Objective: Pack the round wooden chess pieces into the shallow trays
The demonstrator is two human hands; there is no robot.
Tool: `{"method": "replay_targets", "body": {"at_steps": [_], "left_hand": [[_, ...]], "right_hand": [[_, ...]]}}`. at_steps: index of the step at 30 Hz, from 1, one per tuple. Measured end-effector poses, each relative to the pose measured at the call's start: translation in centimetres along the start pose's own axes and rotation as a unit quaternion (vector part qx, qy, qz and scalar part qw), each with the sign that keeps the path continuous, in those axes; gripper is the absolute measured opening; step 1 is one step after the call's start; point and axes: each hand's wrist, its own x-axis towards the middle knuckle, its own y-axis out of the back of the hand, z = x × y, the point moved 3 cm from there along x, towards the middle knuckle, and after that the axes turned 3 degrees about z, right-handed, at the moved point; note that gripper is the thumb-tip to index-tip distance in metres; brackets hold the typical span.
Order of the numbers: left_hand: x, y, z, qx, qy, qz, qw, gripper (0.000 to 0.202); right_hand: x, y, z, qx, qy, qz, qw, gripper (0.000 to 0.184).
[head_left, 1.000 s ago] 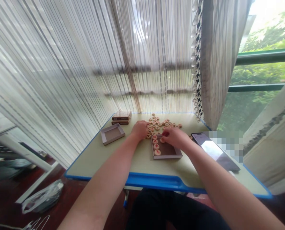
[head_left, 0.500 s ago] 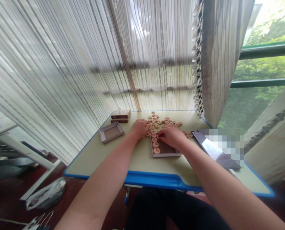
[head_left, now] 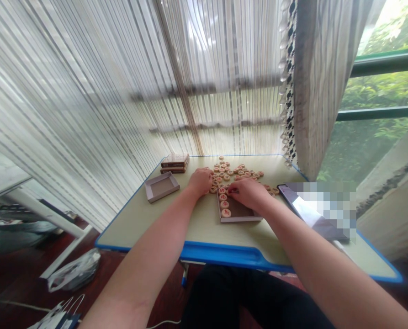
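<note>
Several round wooden Chinese chess pieces lie in a loose pile on the table. My left hand rests palm down at the pile's left edge, its fingers partly spread and touching pieces there. In front of the pile is a shallow open cardboard box. Along its left wall runs a column of pieces with red characters, the nearest being a red-marked piece. My right hand reaches over the box, thumb and fingers pinched on a chess piece beside the column's far end. The fingers partly hide that piece.
A box lid or second tray lies to the left, with stacked brown boxes behind it. On the right is a dark flat device, partly pixelated. The table has a blue edge; string curtains hang behind it.
The view has shifted slightly. Both hands keep nearly the same places, my right hand still pinching a chess piece at the box's far left corner.
</note>
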Motion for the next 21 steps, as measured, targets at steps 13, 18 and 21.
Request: {"method": "replay_targets", "body": {"at_steps": [13, 18, 21], "left_hand": [[0.4, -0.4, -1.5, -0.040, 0.087, -0.014, 0.995, 0.043], [0.8, -0.9, -3.2, -0.117, 0.127, 0.011, 0.985, 0.046], [0.9, -0.9, -4.3, -0.152, 0.159, 0.013, 0.975, 0.043]], "right_hand": [[0.2, 0.2, 0.8, 0.020, -0.005, 0.008, 1.000, 0.019], [0.2, 0.6, 1.1, 0.041, -0.036, 0.029, 0.998, 0.020], [0.4, 0.7, 1.5, 0.048, -0.058, 0.045, 0.996, 0.021]]}}
